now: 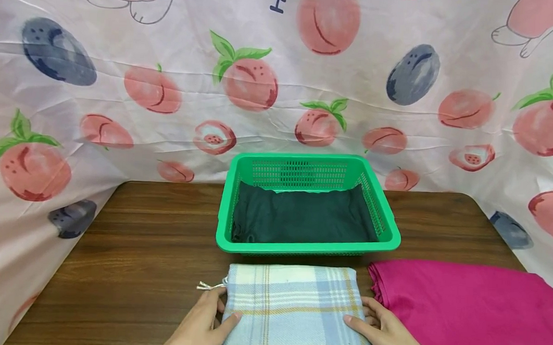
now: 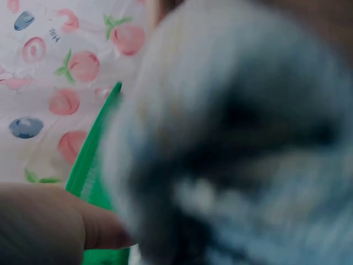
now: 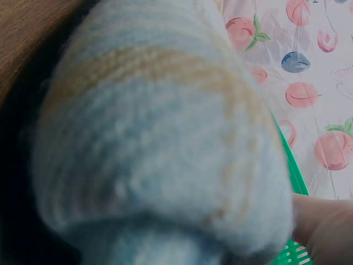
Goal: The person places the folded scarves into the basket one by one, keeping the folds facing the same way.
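Observation:
A folded plaid scarf (image 1: 293,309), light blue and cream with mustard stripes, lies between my two hands at the front of the table. My left hand (image 1: 208,320) grips its left side, thumb on top and fingers at the edge; a white fringe tassel (image 1: 211,286) sticks out just beyond them. On the opposite side my right hand (image 1: 383,326) holds the edge the same way, thumb over the top. Both wrist views show the thick folded edge up close, with the left thumb (image 2: 105,226) and right thumb (image 3: 314,215) against it.
Behind the scarf stands a green plastic basket (image 1: 307,248) with a folded dark cloth (image 1: 304,215) inside. A magenta cloth (image 1: 471,313) lies to the right, close to my right hand. A peach-printed curtain (image 1: 279,120) surrounds the brown wooden table (image 1: 126,269).

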A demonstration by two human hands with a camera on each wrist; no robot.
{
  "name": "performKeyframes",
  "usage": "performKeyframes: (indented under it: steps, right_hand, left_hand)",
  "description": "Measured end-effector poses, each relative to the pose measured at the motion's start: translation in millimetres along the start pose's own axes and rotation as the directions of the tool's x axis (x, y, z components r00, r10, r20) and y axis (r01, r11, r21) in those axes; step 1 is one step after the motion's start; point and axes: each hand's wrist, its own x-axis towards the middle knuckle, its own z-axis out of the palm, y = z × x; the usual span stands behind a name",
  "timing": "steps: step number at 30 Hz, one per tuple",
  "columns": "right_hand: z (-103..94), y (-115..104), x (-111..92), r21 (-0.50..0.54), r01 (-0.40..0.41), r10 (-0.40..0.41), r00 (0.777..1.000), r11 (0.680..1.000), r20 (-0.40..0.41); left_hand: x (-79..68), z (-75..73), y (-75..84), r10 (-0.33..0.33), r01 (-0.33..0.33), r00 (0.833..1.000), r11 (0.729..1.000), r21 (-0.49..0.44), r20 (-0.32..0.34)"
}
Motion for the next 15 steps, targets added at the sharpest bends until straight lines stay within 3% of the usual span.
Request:
performKeyframes:
  steps: [3, 5, 9, 12, 15]
  right_hand:
    - [-0.5, 0, 0, -0.001, 0.006, -0.006, 1.000, 1.000, 0.009]
    - [-1.2, 0, 0, -0.028, -0.010, 0.010, 1.000, 1.000, 0.002]
    - [-2.7, 1, 1, -0.068, -0.030, 0.031, 1.000, 0.997, 0.007]
    - [-2.7, 1, 1, -0.069, -0.031, 0.032, 0.999, 0.997, 0.022]
    - [-2.1, 2, 2, -0.046, 0.001, 0.001, 0.998, 0.999, 0.055]
  left_hand:
    - [0.4, -6.6, 0.6, -0.024, 0.031, 0.994, 0.998, 0.060, -0.104]
    - [0.0, -8.4, -0.1, 0.012, 0.005, 0.989, 0.994, 0.113, -0.149]
    - [-1.6, -4.8, -3.2, 0.078, -0.065, 0.994, 0.986, 0.156, -0.079]
    - [-3.2, -0.5, -4.3, 0.025, -0.027, 0.999, 0.994, 0.105, 0.021]
    - [-3.6, 2.2, -3.8, -0.044, 0.041, 0.997, 0.998, 0.051, 0.061]
